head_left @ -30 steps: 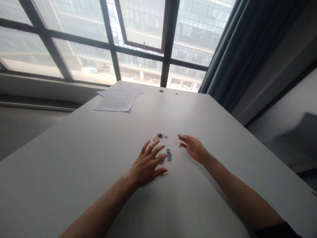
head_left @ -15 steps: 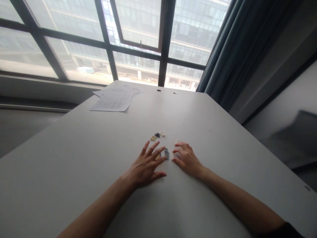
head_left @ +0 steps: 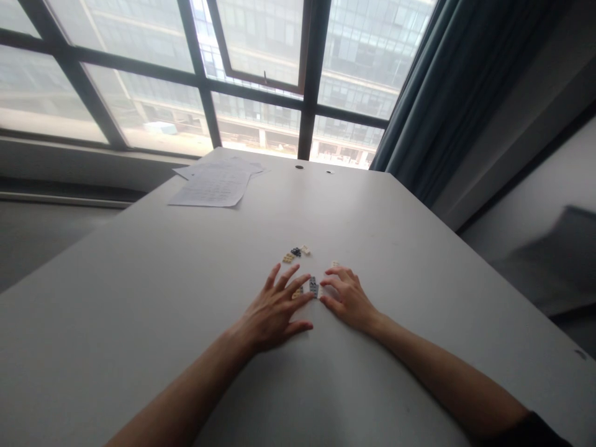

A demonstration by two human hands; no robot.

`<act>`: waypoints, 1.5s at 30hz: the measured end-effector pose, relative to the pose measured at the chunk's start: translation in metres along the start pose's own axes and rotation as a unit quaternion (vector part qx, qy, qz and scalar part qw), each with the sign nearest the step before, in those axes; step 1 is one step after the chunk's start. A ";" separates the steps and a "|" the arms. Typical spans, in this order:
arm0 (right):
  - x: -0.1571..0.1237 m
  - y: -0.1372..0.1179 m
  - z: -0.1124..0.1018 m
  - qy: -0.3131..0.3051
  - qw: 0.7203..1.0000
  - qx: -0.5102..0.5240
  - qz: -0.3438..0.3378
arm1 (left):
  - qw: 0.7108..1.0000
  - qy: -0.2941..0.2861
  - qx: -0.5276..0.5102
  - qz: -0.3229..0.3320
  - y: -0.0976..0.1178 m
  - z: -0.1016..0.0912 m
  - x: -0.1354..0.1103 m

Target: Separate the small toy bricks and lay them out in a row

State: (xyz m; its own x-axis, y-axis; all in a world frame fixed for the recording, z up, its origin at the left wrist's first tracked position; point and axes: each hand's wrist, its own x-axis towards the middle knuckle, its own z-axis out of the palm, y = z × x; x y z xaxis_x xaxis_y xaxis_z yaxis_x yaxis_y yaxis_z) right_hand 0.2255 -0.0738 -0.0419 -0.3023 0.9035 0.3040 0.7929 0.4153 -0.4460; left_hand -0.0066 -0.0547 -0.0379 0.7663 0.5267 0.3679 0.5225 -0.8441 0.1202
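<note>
My left hand (head_left: 274, 307) lies low over the table with its fingers spread. One fingertip is at the lower edge of the grey toy bricks (head_left: 313, 285), and yellow bricks (head_left: 298, 292) show partly under its fingers. My right hand (head_left: 349, 299) is curved, with thumb and index finger at the two ends of a small white brick (head_left: 321, 291), right beside the grey ones. Another white brick (head_left: 334, 264) shows beyond its fingertips. Farther off lie a tan brick (head_left: 288, 258), some black pieces (head_left: 296, 252) and a white piece (head_left: 305, 250).
The white table (head_left: 395, 248) reaches to the window. Printed paper sheets (head_left: 212, 186) lie at its far left. Two cable holes, one of them a dark hole (head_left: 299, 167), are near the far edge. A dark curtain (head_left: 419, 118) hangs on the right.
My right hand has shifted slightly left, and the white brick between its fingers is now closer to the grey bricks. My left hand has stayed almost still.
</note>
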 end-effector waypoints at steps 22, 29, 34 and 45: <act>0.025 0.047 -0.016 0.065 0.993 -0.020 0.094 | 0.979 0.163 -0.011 -0.123 -0.022 -0.001 -0.006; 0.034 0.050 -0.011 0.012 0.995 -0.031 0.095 | 0.967 0.193 -0.025 -0.167 -0.027 -0.001 -0.007; 0.032 0.049 -0.012 0.023 0.997 0.006 0.073 | 0.966 0.197 -0.026 -0.167 -0.025 -0.001 -0.006; 0.024 0.023 -0.025 -0.011 0.787 0.586 0.194 | 0.974 0.183 0.001 -0.133 -0.022 -0.002 -0.004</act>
State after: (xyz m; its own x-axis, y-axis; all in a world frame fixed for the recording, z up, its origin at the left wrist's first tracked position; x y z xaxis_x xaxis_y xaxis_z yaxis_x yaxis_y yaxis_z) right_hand 0.2498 -0.0451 -0.0241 -0.1778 0.9825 -0.0555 -0.2009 -0.0915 -0.9753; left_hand -0.0225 -0.0384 -0.0399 0.4194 0.6556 0.6279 0.6853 -0.6823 0.2546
